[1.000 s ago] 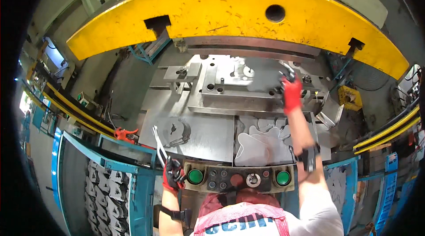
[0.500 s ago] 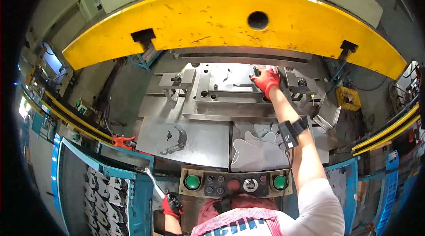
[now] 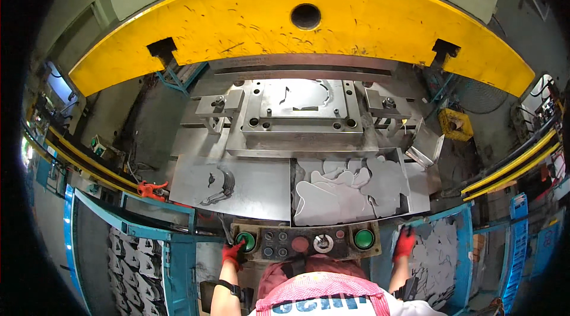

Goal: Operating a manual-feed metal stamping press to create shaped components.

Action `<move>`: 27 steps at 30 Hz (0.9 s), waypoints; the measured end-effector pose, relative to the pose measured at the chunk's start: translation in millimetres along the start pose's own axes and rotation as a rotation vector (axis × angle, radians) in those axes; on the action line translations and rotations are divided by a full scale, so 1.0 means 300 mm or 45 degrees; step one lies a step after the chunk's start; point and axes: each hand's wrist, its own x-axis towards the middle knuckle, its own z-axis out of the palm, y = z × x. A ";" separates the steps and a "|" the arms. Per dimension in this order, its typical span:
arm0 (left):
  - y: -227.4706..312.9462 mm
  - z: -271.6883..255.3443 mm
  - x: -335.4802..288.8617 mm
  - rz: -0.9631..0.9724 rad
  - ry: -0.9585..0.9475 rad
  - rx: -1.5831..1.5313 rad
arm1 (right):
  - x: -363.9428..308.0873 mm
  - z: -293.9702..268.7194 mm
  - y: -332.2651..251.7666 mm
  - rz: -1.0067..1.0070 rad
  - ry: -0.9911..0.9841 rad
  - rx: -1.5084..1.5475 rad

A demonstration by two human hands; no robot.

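Observation:
My left hand, in a red glove, is at the left green button on the control panel. A finger reaches onto the button, and a slim metal tool sticks up from the grip. To the right of the panel is my right hand, also red-gloved, beside a blue bin with flat grey metal pieces; its fingers are too small and dark to read. Beyond the panel lies the metal die, its bright top plate showing dark slots, with neither hand on it.
A yellow press beam spans above the die. In front of the die, flat cut pieces lie beside a steel plate. A left bin holds several stacked parts. The right green button is on the panel.
My right hand has pulled back from the die to the right of the panel. My left hand has moved up to the left green button, bringing the slim tool along. The view has shifted slightly.

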 end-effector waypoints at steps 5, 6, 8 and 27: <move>-0.122 -0.095 0.134 -0.203 -0.070 -0.020 | -0.130 0.296 0.248 0.256 -1.026 0.542; -0.192 -0.142 0.173 -0.133 -0.015 -0.051 | -0.151 0.343 0.243 0.090 -1.004 0.470; 0.010 0.024 0.058 -0.206 0.004 0.058 | -0.138 0.322 0.262 0.167 -0.915 0.354; -0.008 0.009 0.016 -0.138 0.122 0.084 | -0.161 0.387 0.345 0.143 -0.809 0.275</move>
